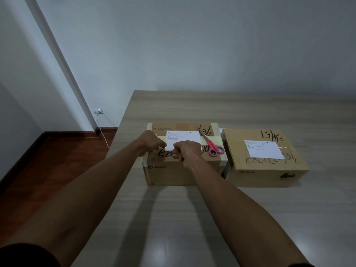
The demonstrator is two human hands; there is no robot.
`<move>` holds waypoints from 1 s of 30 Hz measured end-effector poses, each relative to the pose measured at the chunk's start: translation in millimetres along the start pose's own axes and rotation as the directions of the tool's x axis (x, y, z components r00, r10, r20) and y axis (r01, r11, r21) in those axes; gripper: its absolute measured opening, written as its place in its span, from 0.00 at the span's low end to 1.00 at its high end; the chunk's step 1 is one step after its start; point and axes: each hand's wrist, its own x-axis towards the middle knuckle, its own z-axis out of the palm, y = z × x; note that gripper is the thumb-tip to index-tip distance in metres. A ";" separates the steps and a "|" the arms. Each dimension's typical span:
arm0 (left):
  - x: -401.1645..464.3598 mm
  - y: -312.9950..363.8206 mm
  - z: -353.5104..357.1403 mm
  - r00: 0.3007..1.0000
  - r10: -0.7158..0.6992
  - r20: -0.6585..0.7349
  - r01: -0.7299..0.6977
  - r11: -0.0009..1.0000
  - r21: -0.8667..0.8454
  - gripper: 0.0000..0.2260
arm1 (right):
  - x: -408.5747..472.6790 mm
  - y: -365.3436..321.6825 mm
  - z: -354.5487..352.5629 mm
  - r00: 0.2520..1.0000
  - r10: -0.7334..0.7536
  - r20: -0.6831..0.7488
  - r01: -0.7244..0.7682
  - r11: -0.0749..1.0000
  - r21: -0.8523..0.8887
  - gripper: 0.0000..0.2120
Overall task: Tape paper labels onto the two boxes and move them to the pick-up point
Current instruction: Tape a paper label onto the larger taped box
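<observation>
Head view: two cardboard boxes sit side by side on the bench (192, 218), close together but not touching. The left box (163, 174) carries a white label (185, 137) on its top, with pink-handled scissors (212, 147) lying just right of the label. The left hand (150, 141) rests at the label's left edge, fingers curled; the right hand (186, 153) sits at its near edge, fingers curled in a pinch. What either hand holds, if anything, cannot be made out. The right box (269, 170) bears its own label (264, 149) flat on top, well clear of both hands. A wall socket (98, 112) with a cable shows at left.
</observation>
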 end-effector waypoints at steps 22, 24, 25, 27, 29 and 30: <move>18.7 -15.3 17.3 0.988 0.071 -0.137 -0.028 0.955 0.296 0.08 | 31.6 21.5 22.8 0.981 -0.098 -0.167 0.032 0.932 -0.360 0.13; 18.5 -13.5 16.8 0.988 0.076 -0.131 -0.032 0.951 0.307 0.07 | 31.5 21.0 21.1 0.981 -0.102 -0.166 0.037 0.935 -0.353 0.12; 18.5 -12.7 16.3 0.989 0.080 -0.121 -0.037 0.946 0.321 0.07 | 31.6 20.9 20.3 0.981 -0.106 -0.165 0.042 0.935 -0.353 0.12; 18.6 -12.0 16.9 0.990 0.089 -0.106 -0.047 0.936 0.348 0.09 | 32.4 21.1 18.5 0.979 -0.115 -0.166 0.050 0.934 -0.354 0.11; 19.4 -13.0 18.4 0.989 0.095 -0.112 -0.049 0.930 0.363 0.11 | 33.3 20.8 17.2 0.978 -0.123 -0.167 0.058 0.935 -0.351 0.10; 19.7 -13.5 19.3 0.988 0.096 -0.121 -0.046 0.930 0.365 0.11 | 33.7 20.4 16.6 0.978 -0.124 -0.168 0.057 0.933 -0.355 0.10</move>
